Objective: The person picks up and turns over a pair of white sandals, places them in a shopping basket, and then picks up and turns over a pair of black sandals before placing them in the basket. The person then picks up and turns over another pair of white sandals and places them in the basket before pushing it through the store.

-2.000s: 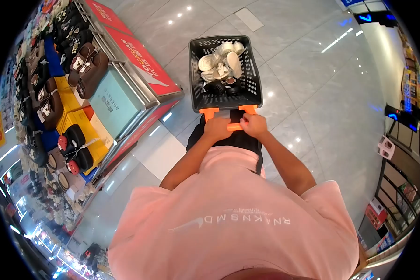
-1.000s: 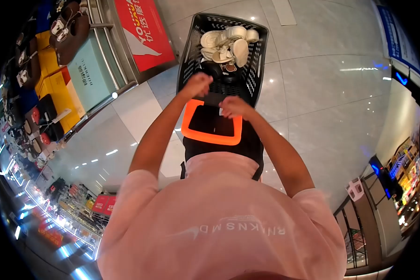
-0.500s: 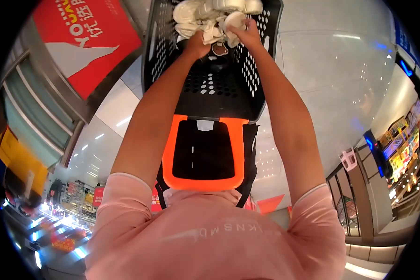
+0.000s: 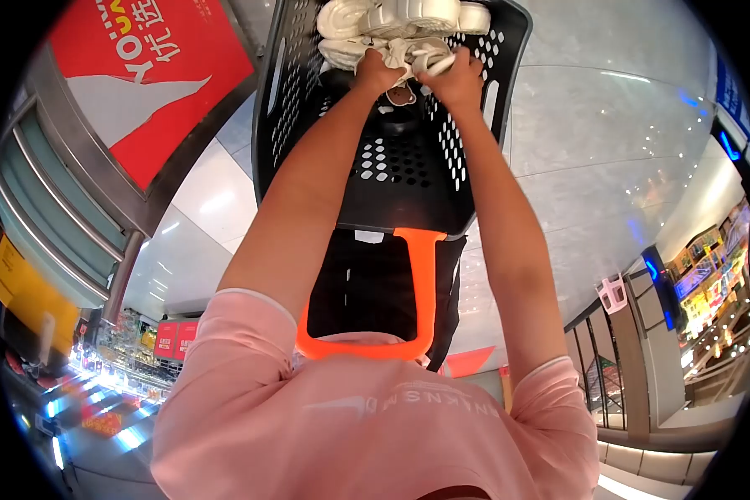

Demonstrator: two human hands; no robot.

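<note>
Inside the far end of a black perforated shopping basket (image 4: 400, 200) lie several cream shoes (image 4: 412, 14) with thick soles, piled against the end wall. My left hand (image 4: 378, 73) is closed on a cream strappy sandal (image 4: 397, 55) at the front of the pile. Close beside it, my right hand (image 4: 458, 83) grips another cream sandal (image 4: 433, 55), tilted so that its straps face me. The two sandals are nearly touching, and my fingers cover parts of both. A small brown tag-like piece (image 4: 401, 96) shows just below them.
The basket's orange handle (image 4: 423, 283) stands near my chest. To the left is a red sign (image 4: 154, 83) on a metal-framed stand. Pale shiny floor (image 4: 592, 125) runs along the right, with lit shop shelves (image 4: 712, 271) farther off. A pink stool-like object (image 4: 612, 293) is at the right.
The sandal in my right hand has turned from a pale rounded face to a tilted view of its straps. Both hands have come closer together and lower in the view.
</note>
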